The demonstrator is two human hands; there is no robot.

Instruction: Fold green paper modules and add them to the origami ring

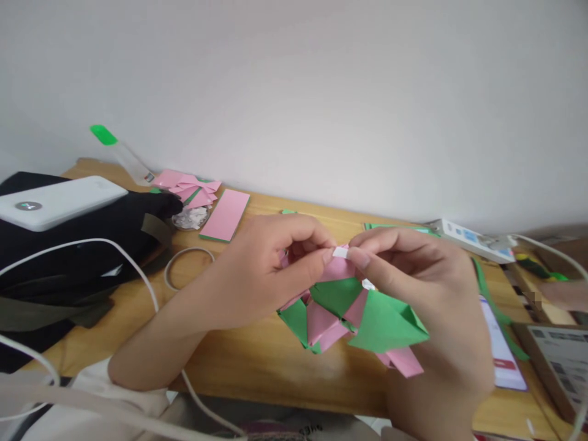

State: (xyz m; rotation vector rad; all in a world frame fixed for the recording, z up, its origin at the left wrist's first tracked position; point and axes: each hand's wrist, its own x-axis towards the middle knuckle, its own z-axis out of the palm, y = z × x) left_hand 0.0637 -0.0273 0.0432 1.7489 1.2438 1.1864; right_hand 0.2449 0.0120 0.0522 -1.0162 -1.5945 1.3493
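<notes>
A folded paper model in green and pink hangs between my two hands, above the front of the table. My left hand is closed on its upper edge, thumb in front and fingers curled behind. From the other side my right hand pinches the same edge between thumb and forefinger. A small white strip lies on the pink edge, with a thumb tip at each end of it. A green pointed flap and a pink tab stick out below my right thumb. The fingers behind the paper are partly hidden.
At the back left are a stack of pink paper, folded pink pieces and a dish of white scraps. A white power bank rests on black cloth. Right: a power strip, a phone. White cables cross the left.
</notes>
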